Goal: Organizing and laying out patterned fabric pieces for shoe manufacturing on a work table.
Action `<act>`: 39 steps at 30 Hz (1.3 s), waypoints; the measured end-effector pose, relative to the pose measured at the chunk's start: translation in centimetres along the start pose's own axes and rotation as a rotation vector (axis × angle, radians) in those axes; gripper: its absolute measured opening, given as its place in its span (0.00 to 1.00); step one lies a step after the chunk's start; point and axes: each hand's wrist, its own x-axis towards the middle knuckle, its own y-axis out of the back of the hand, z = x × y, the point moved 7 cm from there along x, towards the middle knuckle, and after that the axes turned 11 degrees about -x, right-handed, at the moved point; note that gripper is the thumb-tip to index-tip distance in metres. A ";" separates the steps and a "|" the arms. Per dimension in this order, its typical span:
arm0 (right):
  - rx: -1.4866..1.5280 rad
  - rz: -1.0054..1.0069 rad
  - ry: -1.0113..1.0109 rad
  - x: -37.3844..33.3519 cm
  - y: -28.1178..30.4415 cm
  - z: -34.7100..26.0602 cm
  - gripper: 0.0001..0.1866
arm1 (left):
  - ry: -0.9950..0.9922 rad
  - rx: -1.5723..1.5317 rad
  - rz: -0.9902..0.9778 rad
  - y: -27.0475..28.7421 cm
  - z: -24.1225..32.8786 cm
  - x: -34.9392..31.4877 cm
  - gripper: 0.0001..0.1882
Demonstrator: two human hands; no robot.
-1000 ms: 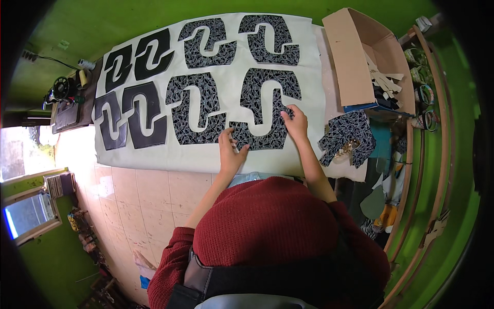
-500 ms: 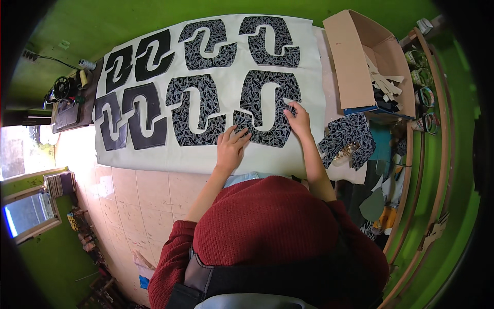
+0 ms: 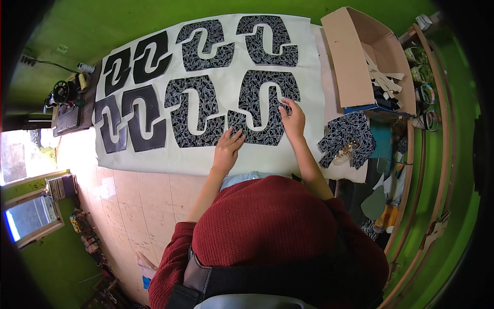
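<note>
A black, grey-patterned cut piece with an S-shaped slot (image 3: 252, 81) lies flat on white sheet material (image 3: 206, 159). My left hand (image 3: 227, 149) rests its spread fingers on the piece's lower left corner. At its right side, my right hand (image 3: 293, 119) touches the edge with thumb and bent fingers slightly apart. A similar patterned piece (image 3: 177, 126) lies just left, and two more patterned pieces (image 3: 222, 57) (image 3: 288, 56) are in the far row. Plain black pieces (image 3: 162, 64) (image 3: 118, 85) and dark grey pieces (image 3: 157, 139) (image 3: 107, 113) lie at the left.
A cardboard box (image 3: 347, 62) holding pale strips stands at the far right. Patterned scrap (image 3: 355, 134) lies below it near coloured offcuts (image 3: 373, 206). A dark machine with a wheel (image 3: 63, 91) is at the left, and a wooden rail (image 3: 442, 154) runs along the right.
The lower part of the patterned piece under my hands has shifted left, changing its slot's shape. Both hands have moved slightly left with it.
</note>
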 end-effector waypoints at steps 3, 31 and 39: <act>-0.008 0.090 0.156 0.0 0.7 -1.0 0.10 | -0.022 -0.001 -0.048 -0.3 -0.1 0.0 0.16; -0.573 -0.224 0.551 -1.3 -5.2 -3.7 0.29 | 0.150 0.239 -0.220 -4.2 1.5 1.8 0.40; -0.517 -0.227 0.541 -1.2 -5.0 -4.2 0.30 | 0.124 0.204 -0.191 -4.2 1.5 1.8 0.38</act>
